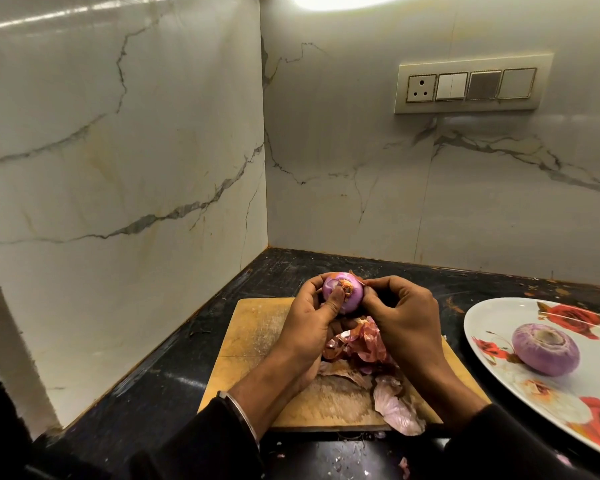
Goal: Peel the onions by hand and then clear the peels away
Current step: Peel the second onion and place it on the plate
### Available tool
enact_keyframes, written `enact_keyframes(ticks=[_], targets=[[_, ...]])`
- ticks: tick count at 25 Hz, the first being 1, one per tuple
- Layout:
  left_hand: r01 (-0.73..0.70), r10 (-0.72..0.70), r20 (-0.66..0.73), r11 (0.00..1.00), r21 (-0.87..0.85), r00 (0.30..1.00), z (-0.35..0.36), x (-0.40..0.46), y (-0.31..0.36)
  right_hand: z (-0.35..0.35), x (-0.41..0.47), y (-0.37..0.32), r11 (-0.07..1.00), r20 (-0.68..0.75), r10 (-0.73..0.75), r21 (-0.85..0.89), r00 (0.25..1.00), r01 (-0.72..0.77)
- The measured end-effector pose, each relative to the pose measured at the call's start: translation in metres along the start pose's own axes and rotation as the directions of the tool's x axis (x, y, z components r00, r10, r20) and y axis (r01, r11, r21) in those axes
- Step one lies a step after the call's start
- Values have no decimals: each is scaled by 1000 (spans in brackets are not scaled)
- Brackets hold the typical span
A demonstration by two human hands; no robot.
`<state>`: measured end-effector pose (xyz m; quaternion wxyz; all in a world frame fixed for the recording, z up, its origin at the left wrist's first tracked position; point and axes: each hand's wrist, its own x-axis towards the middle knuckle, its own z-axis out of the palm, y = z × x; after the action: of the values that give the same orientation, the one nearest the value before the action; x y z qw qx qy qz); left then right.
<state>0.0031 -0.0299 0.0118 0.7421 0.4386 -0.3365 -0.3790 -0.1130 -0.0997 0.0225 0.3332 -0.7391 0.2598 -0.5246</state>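
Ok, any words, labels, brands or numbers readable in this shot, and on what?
None: no readable text anywhere in this view.
The plate carries only a red rose pattern, no words.
The switch panel on the wall shows a socket and switches, no visible marking.
The cutting board, the onion in hand and the peeled onion bear nothing written.

A home kitchen corner. Glossy marble-look wall panels [125, 150] are meeting at a corner behind a dark stone bench [160, 368]. A wall switch plate with a socket [471, 84] is sitting above and to the right. A worn wooden chopping board [257, 327] and a rose-patterned plate [492, 327] are lying on the bench, with overhead light glaring off the walls.
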Motion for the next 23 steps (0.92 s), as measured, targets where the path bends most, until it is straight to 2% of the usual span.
enact_keyframes(ticks=[8,13,16,19,23], targets=[[24,-24,-1,998,-58,1000,3,-3,4,1,3,7,999,-39,49,8,998,-49],[72,-76,-22,985,-157,997,3,-3,7,5,3,13,984,-47,149,106,988,-143],[75,-75,6,981,-180,997,6,-7,11,4,5,15,970,-66,206,143,976,-195],[78,-73,34,980,-185,997,6,-9,14,4,4,14,978,-86,188,108,978,-179],[58,-55,20,984,-170,998,5,-9,14,5,3,11,976,3,164,146,986,-163]])
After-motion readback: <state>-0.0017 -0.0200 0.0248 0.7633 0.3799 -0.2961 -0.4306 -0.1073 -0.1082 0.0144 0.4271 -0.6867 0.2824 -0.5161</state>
